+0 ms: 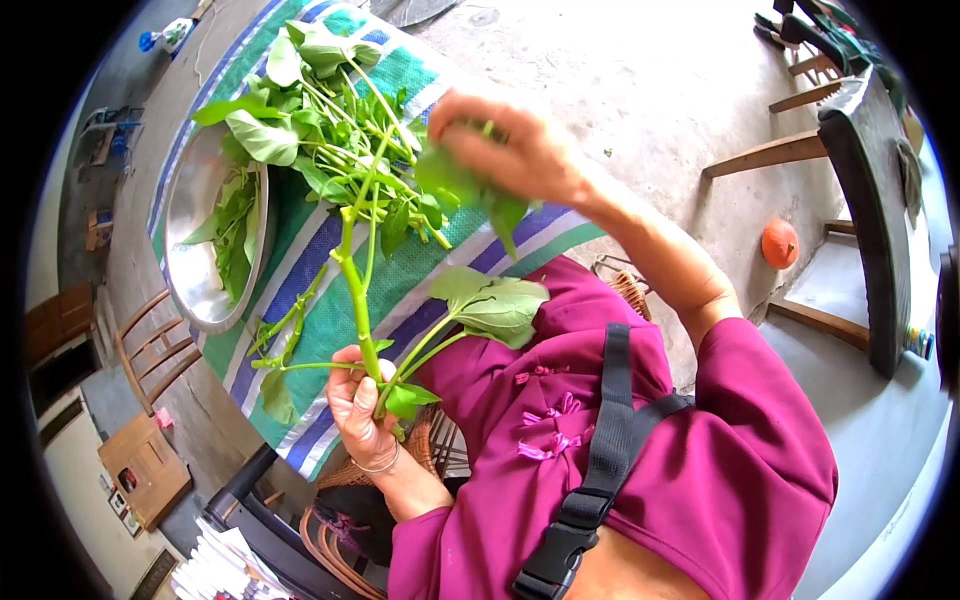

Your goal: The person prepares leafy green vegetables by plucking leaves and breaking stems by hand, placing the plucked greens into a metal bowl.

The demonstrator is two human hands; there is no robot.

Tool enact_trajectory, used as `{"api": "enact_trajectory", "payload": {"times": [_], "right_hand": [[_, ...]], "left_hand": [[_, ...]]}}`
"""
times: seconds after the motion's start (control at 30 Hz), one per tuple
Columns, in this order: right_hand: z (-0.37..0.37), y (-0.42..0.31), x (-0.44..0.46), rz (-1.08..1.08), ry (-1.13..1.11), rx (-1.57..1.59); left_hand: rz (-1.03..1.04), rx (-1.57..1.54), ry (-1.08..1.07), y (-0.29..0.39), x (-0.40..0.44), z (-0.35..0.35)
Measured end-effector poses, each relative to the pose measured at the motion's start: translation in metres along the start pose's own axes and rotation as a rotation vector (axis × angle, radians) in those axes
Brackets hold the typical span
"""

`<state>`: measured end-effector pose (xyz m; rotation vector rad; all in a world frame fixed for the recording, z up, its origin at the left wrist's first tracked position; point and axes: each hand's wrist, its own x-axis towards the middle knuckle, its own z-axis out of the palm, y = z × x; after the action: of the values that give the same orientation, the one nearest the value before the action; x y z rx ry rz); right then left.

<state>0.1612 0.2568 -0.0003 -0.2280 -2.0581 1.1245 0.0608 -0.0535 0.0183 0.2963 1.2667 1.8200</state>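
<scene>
Low in the middle, my left hand (362, 405) is closed around a thick green stem (357, 295) that leans up and away from me. Broad leaves (495, 308) and thin side shoots branch off near the grip. Higher up, my right hand (515, 150) is blurred by motion, its fingers curled, with green leaves (448, 178) in its grasp and hanging below it. Beyond the stem lies a heap of leafy cut stems (325, 135) on the striped mat (415, 265). Left of the heap, a metal basin (200, 295) contains picked leaves (237, 235).
A stripped stem piece (297, 325) lies on the mat near the basin. To the right are a dark-edged chair (872, 230) and an orange pumpkin-like object (780, 244) on the floor. Another wooden chair (160, 355) stands at the left.
</scene>
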Motion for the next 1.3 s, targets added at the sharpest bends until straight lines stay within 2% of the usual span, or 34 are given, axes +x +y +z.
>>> {"api": "enact_trajectory", "payload": {"times": [0.07,0.2,0.23,0.33,0.53,0.63,0.67,0.77,0.8,0.9,0.97,1.03,1.07,1.17,1.3], "right_hand": [[0.005,-0.026,-0.001,-0.175,-0.097,-0.066],[0.030,-0.038,-0.007,-0.374,-0.135,-0.117],[0.030,-0.042,-0.007,-0.376,-0.214,-0.136],[0.040,-0.041,-0.010,-0.506,-0.272,-0.161],[0.048,-0.040,-0.014,-0.581,-0.253,-0.261],[0.053,-0.042,-0.014,-0.396,-0.157,-0.018],[0.055,-0.041,-0.015,-0.397,-0.158,-0.017],[0.058,-0.041,-0.016,-0.201,-0.109,0.082],[0.060,-0.031,-0.012,-0.176,-0.011,0.148],[0.037,-0.007,0.009,0.478,0.390,0.707],[0.009,-0.012,0.016,0.598,0.435,0.804],[-0.004,-0.009,0.016,0.593,0.404,0.823],[-0.008,-0.004,0.017,0.583,0.391,0.830],[-0.010,0.016,0.016,0.622,0.463,0.917],[-0.008,0.042,0.022,0.667,0.514,0.995]], "left_hand": [[-0.011,0.088,-0.008,-0.004,0.003,0.008],[-0.007,0.059,-0.010,-0.005,0.002,0.010],[-0.006,0.062,-0.007,-0.005,0.002,0.011],[0.005,0.047,-0.024,-0.006,0.001,0.012],[-0.025,0.017,-0.019,-0.008,0.001,0.014],[-0.025,-0.011,-0.030,-0.009,0.003,0.017],[-0.016,0.000,-0.029,-0.009,0.004,0.018],[-0.002,0.034,-0.028,-0.006,0.006,0.025],[-0.002,0.056,-0.030,-0.004,0.005,0.027],[0.096,0.051,-0.085,-0.008,-0.004,0.010],[0.128,0.024,0.036,-0.003,-0.007,-0.005],[0.149,0.054,0.129,0.007,-0.011,-0.018],[0.240,0.148,0.126,0.008,-0.010,-0.029],[0.164,0.236,0.229,0.028,-0.015,-0.039],[0.102,0.259,0.184,0.039,-0.009,-0.062]]}}
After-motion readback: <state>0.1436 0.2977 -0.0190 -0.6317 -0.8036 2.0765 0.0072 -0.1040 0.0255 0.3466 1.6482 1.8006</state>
